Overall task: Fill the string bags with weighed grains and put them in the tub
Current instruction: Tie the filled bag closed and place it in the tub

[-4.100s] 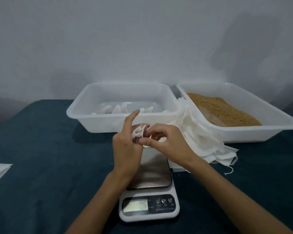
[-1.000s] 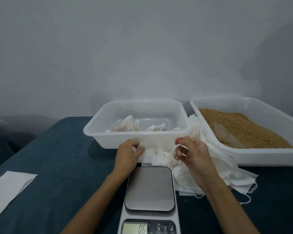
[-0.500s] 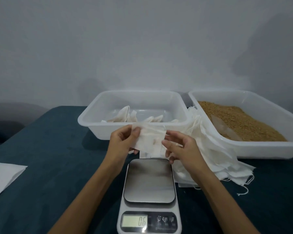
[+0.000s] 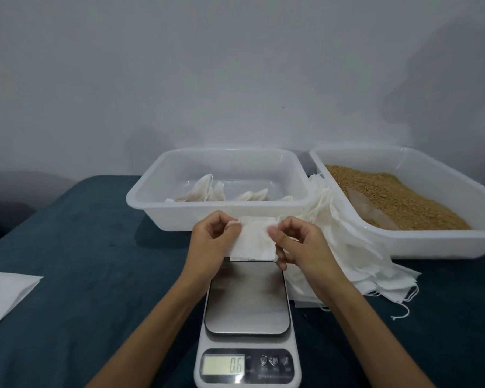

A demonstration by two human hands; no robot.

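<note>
An empty white string bag (image 4: 253, 238) hangs flat above the far end of the kitchen scale (image 4: 247, 301). My left hand (image 4: 212, 245) pinches its left top corner and my right hand (image 4: 300, 242) pinches its right edge. The scale's steel plate is bare and its display (image 4: 224, 364) reads 0.6. Behind my hands stands a white tub (image 4: 157, 204) with several filled bags (image 4: 205, 190) lying in it. A second tub (image 4: 431, 239) on the right holds brown grains (image 4: 389, 197) and a clear scoop (image 4: 368, 212).
A pile of empty white string bags (image 4: 356, 256) lies between the scale and the grain tub, strings trailing to the right. A white sheet (image 4: 3, 292) lies at the left edge of the dark teal table (image 4: 90, 275). A grey wall stands behind.
Both hands have lifted one empty bag off the pile and spread it flat between them over the scale. The filled bag held earlier is gone from my hands.
</note>
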